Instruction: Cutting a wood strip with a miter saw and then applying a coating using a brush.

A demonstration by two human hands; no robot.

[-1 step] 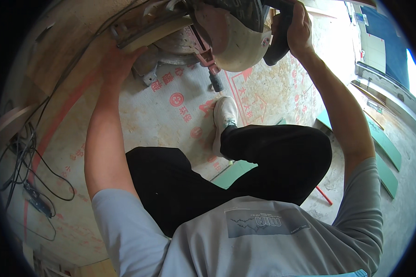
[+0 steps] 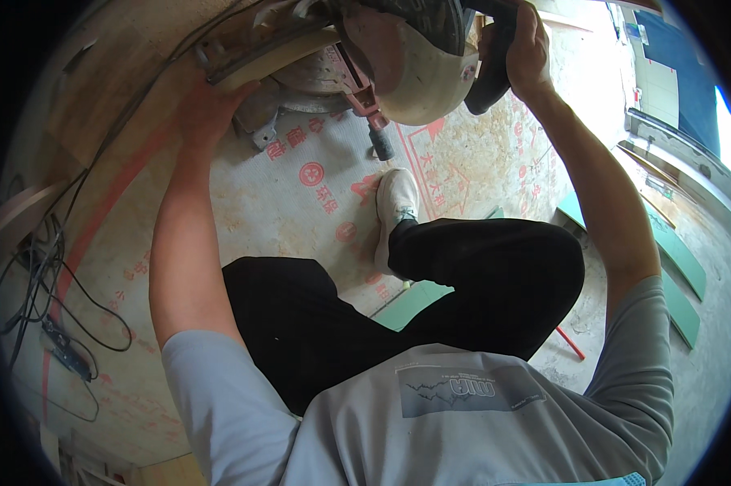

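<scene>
A miter saw (image 2: 422, 77) stands on the floor at the top of the view, with a pale, dusty blade guard and a reddish arm that ends in a black knob (image 2: 382, 145). My right hand (image 2: 529, 55) is wrapped round the saw's black handle (image 2: 490, 69). On the saw's left side, my left hand (image 2: 207, 109) grips the end of a pale strip (image 2: 280, 61) lying along the fence. Some of the left fingers are hidden under or behind the strip. The blade itself is out of sight behind the guard.
Printed protective sheeting (image 2: 284, 211) covers the floor. Black cables (image 2: 37, 267) lie tangled at the left, beside a dark power adapter or tool (image 2: 64, 348). Green boards (image 2: 677, 259) lie at the right, another (image 2: 414, 304) beneath my legs. A red stick (image 2: 570, 343) rests near my right knee.
</scene>
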